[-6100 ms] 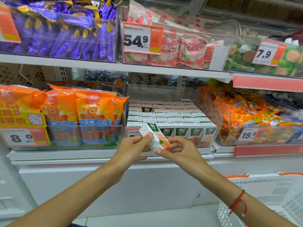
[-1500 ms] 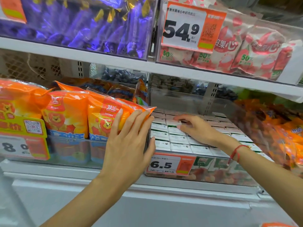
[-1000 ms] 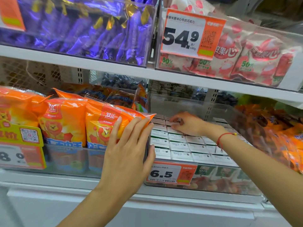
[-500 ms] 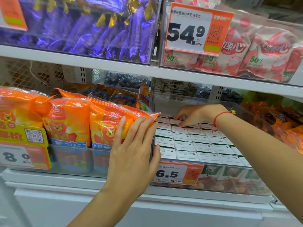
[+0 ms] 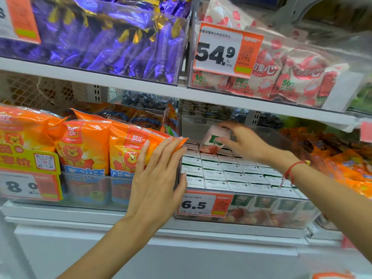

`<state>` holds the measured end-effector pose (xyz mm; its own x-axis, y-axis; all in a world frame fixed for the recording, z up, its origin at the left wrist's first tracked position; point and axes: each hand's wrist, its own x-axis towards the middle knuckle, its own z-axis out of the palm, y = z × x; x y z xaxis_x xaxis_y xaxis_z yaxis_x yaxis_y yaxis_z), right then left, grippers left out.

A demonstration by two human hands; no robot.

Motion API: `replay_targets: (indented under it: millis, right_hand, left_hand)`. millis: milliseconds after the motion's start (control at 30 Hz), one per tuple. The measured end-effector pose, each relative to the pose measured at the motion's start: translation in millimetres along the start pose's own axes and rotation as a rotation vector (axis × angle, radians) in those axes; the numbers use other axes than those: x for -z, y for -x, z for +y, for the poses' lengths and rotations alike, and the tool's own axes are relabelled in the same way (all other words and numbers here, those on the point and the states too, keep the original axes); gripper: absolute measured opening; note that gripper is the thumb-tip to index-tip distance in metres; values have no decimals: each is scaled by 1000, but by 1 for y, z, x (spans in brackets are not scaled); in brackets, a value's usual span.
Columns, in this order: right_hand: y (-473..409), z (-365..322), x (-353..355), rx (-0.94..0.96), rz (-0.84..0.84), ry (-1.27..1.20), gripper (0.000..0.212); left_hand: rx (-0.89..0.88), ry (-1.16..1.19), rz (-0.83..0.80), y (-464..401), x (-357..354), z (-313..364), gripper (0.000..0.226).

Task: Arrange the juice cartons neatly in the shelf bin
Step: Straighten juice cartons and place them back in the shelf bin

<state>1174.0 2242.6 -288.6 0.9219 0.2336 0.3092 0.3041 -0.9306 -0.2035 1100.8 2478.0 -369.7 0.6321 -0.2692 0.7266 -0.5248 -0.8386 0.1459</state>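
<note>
White shelf (image 5: 201, 224) carrying clear bin (image 5: 281, 220) of juice cartons (image 5: 231, 174), right hand (image 5: 243, 143) pinching tilted carton (image 5: 214, 140) at bin's rear, left hand (image 5: 159, 178) flat, fingers straight, against bin's left wall, orange snack bags (image 5: 84, 146) left of bin.

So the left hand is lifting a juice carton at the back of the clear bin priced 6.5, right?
Not quite: the head view shows the right hand lifting the small white-and-green juice carton at the back of the clear plastic bin priced 6.5.

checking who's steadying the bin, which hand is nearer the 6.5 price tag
Left. The left hand lies flat against the clear bin's front left corner, just left of the 6.5 price tag. The right hand is deep in the bin, holding a lifted carton.
</note>
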Motion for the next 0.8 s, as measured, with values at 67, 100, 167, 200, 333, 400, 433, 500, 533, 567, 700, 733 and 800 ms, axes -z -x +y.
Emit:
replay_targets:
  millis: [67, 100, 167, 200, 333, 400, 433, 500, 533, 567, 700, 733, 800]
  right_hand:
    - [28, -10, 1, 19, 122, -108, 44]
    - [43, -17, 2, 25, 175, -204, 40]
    - [71, -34, 7, 24, 282, -346, 30]
    - [84, -43, 9, 11, 322, -393, 27]
    - [136, -71, 23, -65, 373, -606, 22]
    - [157, -82, 26, -100, 385, -723, 22]
    - [166, -86, 25, -127, 384, -792, 27]
    - [181, -91, 16, -197, 375, -876, 36]
    - [186, -92, 10, -235, 370, -895, 36]
    - [190, -91, 4, -273, 361, -905, 36]
    - [195, -80, -15, -411, 162, -1012, 44]
    - [196, -77, -18, -442, 88, -1033, 45]
    - [198, -73, -23, -451, -31, -1026, 39]
  left_hand:
    - [25, 71, -8, -1, 6, 4, 51]
    - [46, 99, -9, -2, 10, 7, 51]
    - [83, 147, 2, -4, 21, 17, 46]
    - [86, 180, 20, -5, 26, 24, 41]
    - [101, 508, -21, -3, 52, 56, 26]
    - [237, 809, -236, 1, 63, 74, 23]
    - [308, 960, -351, 3, 65, 82, 23]
    - [391, 1116, -508, 9, 61, 89, 16]
    - [408, 1138, -551, 13, 59, 90, 12]
    - [420, 1155, -587, 17, 56, 89, 13]
    - [524, 1212, -639, 33, 46, 78, 27]
    - [563, 1225, -616, 35, 44, 76, 24]
    - [638, 1245, -563, 38, 39, 76, 17]
